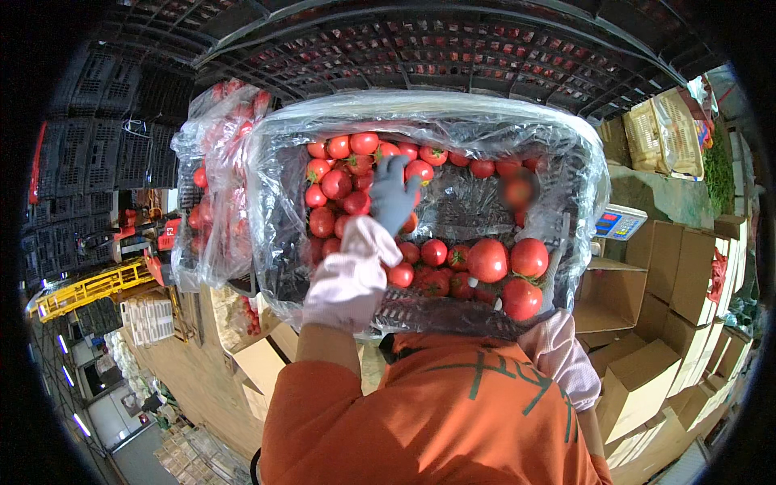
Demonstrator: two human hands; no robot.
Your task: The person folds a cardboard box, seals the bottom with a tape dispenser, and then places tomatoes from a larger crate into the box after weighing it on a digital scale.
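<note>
A black plastic crate lined with clear plastic film (276, 206) lies before me, with many red tomatoes (336, 184) heaped at its left and along its far and near sides. My left hand (393, 193), in a grey glove and a pale pink sleeve cover, is over the left heap, fingers spread and pointing away from me; what lies beneath the palm is partly hidden. At the crate's near right, my right hand (547, 290) is largely hidden beneath several large tomatoes (522, 299) that it holds. Dark lining shows in the middle of the crate.
Black crates (388, 54) stand beyond the far side. Another film-lined crate of tomatoes (212, 200) adjoins at left. To the right are a digital scale (618, 222), open cardboard boxes (612, 300) and a cream plastic basket (664, 136). A yellow metal frame (97, 288) is at far left.
</note>
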